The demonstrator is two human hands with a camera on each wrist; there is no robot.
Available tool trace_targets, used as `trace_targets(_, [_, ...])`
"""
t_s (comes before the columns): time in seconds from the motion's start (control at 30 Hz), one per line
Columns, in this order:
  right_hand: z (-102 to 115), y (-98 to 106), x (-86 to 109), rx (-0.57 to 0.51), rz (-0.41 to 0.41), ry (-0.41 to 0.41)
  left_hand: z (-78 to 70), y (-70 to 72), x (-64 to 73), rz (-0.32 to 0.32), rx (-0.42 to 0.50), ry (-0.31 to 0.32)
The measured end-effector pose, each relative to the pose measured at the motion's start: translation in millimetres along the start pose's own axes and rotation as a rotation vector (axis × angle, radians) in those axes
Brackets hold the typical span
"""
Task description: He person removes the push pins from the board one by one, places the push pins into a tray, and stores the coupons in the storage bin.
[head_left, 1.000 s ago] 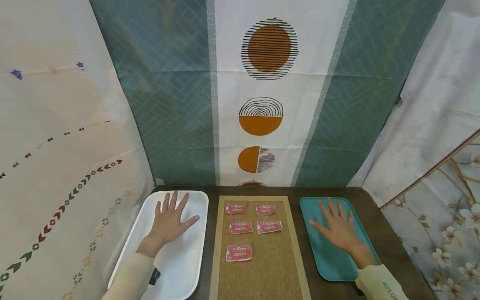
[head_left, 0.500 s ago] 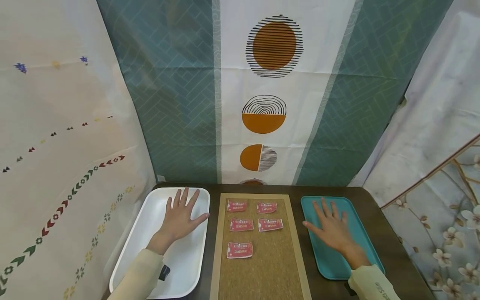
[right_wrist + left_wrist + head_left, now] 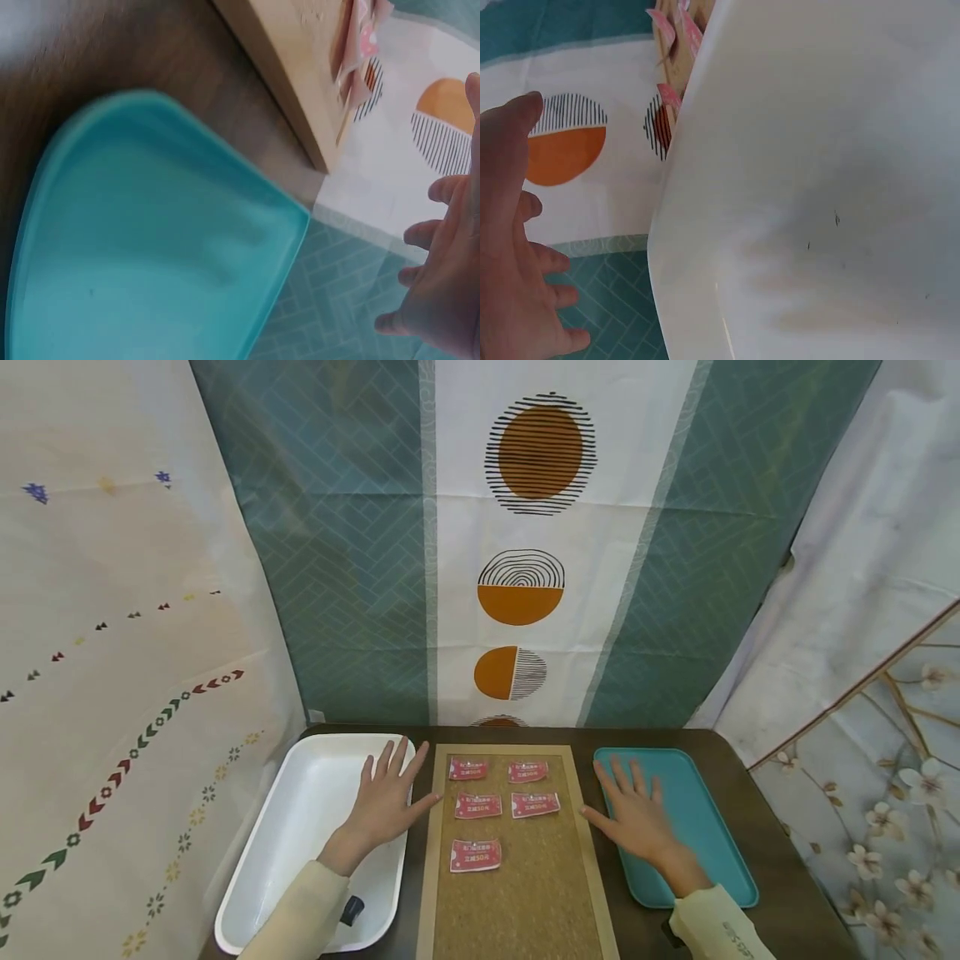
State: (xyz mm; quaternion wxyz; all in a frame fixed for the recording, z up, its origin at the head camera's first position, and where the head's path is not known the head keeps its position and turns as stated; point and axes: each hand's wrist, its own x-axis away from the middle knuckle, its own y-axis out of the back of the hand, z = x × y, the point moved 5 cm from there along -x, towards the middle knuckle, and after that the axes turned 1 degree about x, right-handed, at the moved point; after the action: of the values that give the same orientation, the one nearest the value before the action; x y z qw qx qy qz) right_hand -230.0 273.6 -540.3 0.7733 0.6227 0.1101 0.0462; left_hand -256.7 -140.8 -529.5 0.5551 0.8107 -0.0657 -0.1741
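My left hand hovers over the right side of a white tray, fingers spread and holding nothing. My right hand, also spread and without anything in it, is above the left part of a teal tray. Between the hands lies a cork board with a pale wooden frame. Several red paper coupons are fixed on it, two in each upper row and one below at left. In the wrist views both hands are raised clear of the trays, and the coupons' edges curl up from the board.
A dark brown table carries the trays and board. Behind it hangs a green and white curtain with orange circles. Patterned cloths hang at the left and at the right with flowers.
My left hand has moved right, from the middle of the white tray to its right edge. My right hand has shifted left toward the board. The coupons stay in place.
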Motion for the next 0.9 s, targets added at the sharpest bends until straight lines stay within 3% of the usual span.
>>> trace_targets(0.27, [23.8,-8.6,-6.9,-0.009,-0.024,0.058,-17.6,-5.9,-0.3,0.014,0.031,-0.027])
trace_targets(0.43, [41.2,-18.4,-6.7,-0.025,0.024,0.069,-27.2,-15.2,6.7,0.061,0.04,-0.014])
trace_targets(0.6, [55.8,-27.9,-6.7,-0.042,0.057,0.085,-38.7,-24.2,11.3,0.078,0.043,-0.041])
trace_targets(0.9, [81.7,-39.5,-15.9,-0.147,0.027,0.145,-53.3,-31.7,12.3,0.138,0.156,-0.097])
